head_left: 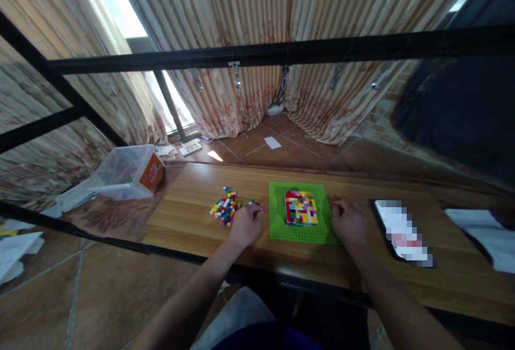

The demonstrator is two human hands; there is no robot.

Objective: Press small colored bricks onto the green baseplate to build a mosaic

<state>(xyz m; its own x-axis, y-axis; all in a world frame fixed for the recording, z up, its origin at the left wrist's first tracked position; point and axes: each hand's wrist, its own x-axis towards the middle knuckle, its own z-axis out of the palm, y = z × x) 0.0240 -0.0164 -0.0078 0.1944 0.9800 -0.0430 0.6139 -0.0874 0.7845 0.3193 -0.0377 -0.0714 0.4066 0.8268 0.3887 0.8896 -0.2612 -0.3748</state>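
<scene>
A green studded baseplate [277,221] lies on the table, bearing a low block of many-coloured toy bricks [301,209]. My left hand [246,225] is left of the plate with its fingers pinched together; what they hold, if anything, is hidden. A few small bricks [257,204] show right at its fingertips. Left of that hand lies a loose heap of coloured bricks [224,206]. My right hand [351,223] rests at the plate's right edge, fingers curled in. Whether it grips the edge or something small I cannot make out.
A phone [402,232] with a blurred screen lies right of my right hand. White papers [483,232] are at the table's far right. On the left, a clear plastic bin [124,170] stands beyond the wooden table [181,199]. A black metal bar [261,56] crosses ahead, before curtains.
</scene>
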